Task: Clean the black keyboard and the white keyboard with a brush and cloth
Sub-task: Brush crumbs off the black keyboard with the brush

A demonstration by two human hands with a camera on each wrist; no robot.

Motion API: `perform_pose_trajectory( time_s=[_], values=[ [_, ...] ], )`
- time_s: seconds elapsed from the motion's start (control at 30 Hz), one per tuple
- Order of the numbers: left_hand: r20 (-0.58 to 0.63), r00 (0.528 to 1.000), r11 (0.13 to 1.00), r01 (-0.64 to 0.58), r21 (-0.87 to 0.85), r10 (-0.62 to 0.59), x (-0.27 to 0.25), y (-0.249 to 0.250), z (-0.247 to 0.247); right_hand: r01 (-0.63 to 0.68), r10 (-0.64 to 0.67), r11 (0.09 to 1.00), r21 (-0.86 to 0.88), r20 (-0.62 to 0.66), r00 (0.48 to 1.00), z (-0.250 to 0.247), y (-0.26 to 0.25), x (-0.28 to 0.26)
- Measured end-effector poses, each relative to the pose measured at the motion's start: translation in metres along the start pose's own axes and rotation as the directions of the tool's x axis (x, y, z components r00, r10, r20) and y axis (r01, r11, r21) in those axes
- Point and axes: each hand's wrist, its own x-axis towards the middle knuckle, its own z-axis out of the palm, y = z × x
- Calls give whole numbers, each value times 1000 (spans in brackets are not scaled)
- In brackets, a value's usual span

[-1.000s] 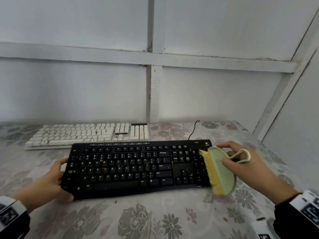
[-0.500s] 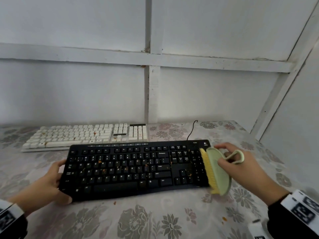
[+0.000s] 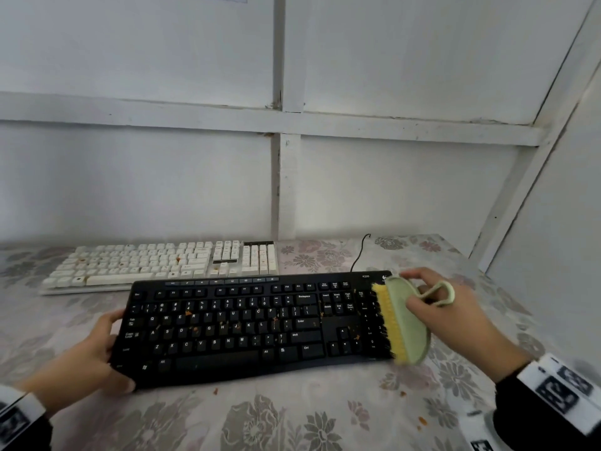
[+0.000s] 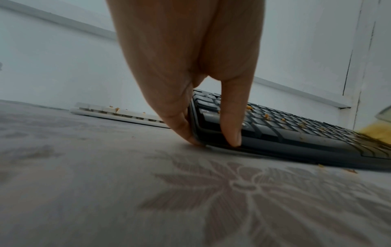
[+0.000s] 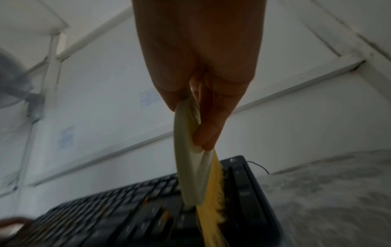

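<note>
1. Your right hand (image 3: 455,317) grips a pale green brush (image 3: 405,323) by its back, a finger hooked near the loop handle, the yellow bristles turned toward the number pad at the right end of the black keyboard (image 3: 253,323). The right wrist view shows the bristles down against the keys there.

2. Your left hand (image 3: 87,356) clasps the keyboard's left end, thumb laid on the near corner and fingers curled at the edge, as the left wrist view confirms; it looks to be steadying the board on the flowered tablecloth (image 3: 292,421).

3. Orange crumbs (image 3: 188,312) are scattered across the black keyboard's letter rows and beside the arrow keys, and a few lie on the cloth in front of it. By that showing, the brushing of this board has barely begun: you are at its far right end with nearly the whole deck to sweep.

4. The white keyboard (image 3: 162,263) lies just behind the black one, toward the wall and offset to your left, untouched by either hand. Specks of the same debris dot its keys, so its cleaning appears to be wholly ahead of you.

5. No cleaning cloth can be picked out in any view, and the wiping of both boards appears not yet started.

6. A thin black cable (image 3: 359,252) trails from behind the black keyboard toward the wall.
</note>
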Motion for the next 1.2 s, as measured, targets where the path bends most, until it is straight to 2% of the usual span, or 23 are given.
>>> perform_pose_trajectory(
  time_s=[0.17,0.3,0.4,0.53,0.8,1.0,1.07,1.2],
  values=[
    [4,1000,1000,9,14,-9,1,-1,0,-58,59,998,-9,110,992,-8,-2,-10],
    [0,1000,1000,6,-8,-6,-1,2,2,-4,8,998,63,-73,997,-12,-14,11],
    [0,1000,1000,12,0,-12,-3,2,1,13,-2,996,89,-121,993,-3,-20,25],
    [2,1000,1000,6,11,-6,-3,3,2,-15,18,999,50,-57,998,7,-15,26],
    [-10,1000,1000,4,22,-4,-3,2,1,-45,46,999,-11,98,994,7,-4,-9],
    [-14,1000,999,-6,43,7,-3,2,1,-8,11,999,36,-65,998,0,-20,20],
    [-10,1000,999,2,53,-2,-3,3,1,-10,11,1000,26,-64,998,5,-19,26],
    [-17,1000,996,17,87,-15,-2,0,-2,-4,4,1000,-28,23,1000,13,-13,9]
  ],
)
